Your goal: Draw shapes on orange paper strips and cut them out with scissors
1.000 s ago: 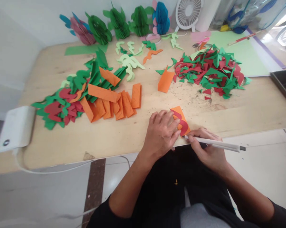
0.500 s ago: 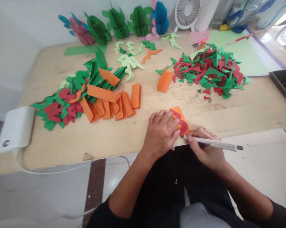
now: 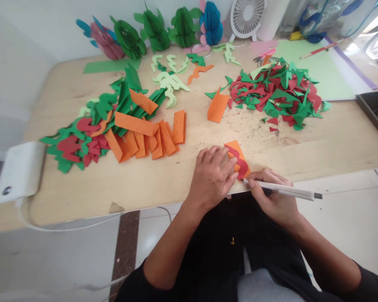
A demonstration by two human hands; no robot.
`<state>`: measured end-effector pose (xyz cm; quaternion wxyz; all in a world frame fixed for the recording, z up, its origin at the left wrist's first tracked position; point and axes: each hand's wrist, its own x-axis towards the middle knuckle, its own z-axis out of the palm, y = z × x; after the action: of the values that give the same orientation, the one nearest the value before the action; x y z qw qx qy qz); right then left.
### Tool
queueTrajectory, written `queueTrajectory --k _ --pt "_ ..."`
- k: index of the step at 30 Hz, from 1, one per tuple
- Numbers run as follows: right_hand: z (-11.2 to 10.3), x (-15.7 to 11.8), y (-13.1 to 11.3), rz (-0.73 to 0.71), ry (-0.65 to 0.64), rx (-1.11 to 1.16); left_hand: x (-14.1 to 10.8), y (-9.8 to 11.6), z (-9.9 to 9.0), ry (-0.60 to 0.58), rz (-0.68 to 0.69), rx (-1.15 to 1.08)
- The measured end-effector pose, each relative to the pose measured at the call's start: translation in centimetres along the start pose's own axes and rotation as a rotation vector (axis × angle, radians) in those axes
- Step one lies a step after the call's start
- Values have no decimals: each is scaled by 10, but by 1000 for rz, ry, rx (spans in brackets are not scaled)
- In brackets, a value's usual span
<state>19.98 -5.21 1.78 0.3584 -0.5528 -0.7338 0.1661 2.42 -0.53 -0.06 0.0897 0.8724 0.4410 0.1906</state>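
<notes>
My left hand (image 3: pixel 212 174) lies spread over the left part of a folded orange paper (image 3: pixel 236 147) at the table's front edge. Its fingers press on a wavy red paper cutout (image 3: pixel 244 169) that rests on top of the orange paper. A white pen (image 3: pixel 283 189) is gripped in my right hand (image 3: pixel 275 197), with its tip at the lower right corner of the cutout. My fingers partly cover the left side of both papers.
Folded orange papers (image 3: pixel 166 138) lie left, beside green and red cutouts (image 3: pixel 69 144). Red and green scraps (image 3: pixel 277 90) are heaped right. A phone (image 3: pixel 377 111), a white power adapter (image 3: pixel 21 172), a small fan (image 3: pixel 248 16) and honeycomb paper figures (image 3: pixel 156 31) stand or lie around.
The pen has shifted very slightly to the right with my right hand. My left hand stays in place on the papers.
</notes>
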Motion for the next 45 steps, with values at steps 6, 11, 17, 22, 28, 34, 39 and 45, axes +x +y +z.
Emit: queueTrajectory --k 6,11,17,22,28,34,39,45 --pt "0 0 0 0 19 -8 0 1 -1 3 -3 0" --pt "-1 0 2 7 44 -19 0 0 0 2 -2 1" --pt "0 0 2 -8 50 -33 0 0 0 2 -3 0" --pt "0 0 2 -6 56 -26 0 0 0 3 -3 0" --pt "-1 0 3 -8 54 -27 0 0 -1 5 -1 1" --pt "-2 -2 3 13 73 29 0 0 0 0 1 -2" --pt "1 -3 5 -70 23 13 0 0 0 -5 -5 2" --pt "3 -4 6 -116 17 -48 0 1 -1 -1 -4 1"
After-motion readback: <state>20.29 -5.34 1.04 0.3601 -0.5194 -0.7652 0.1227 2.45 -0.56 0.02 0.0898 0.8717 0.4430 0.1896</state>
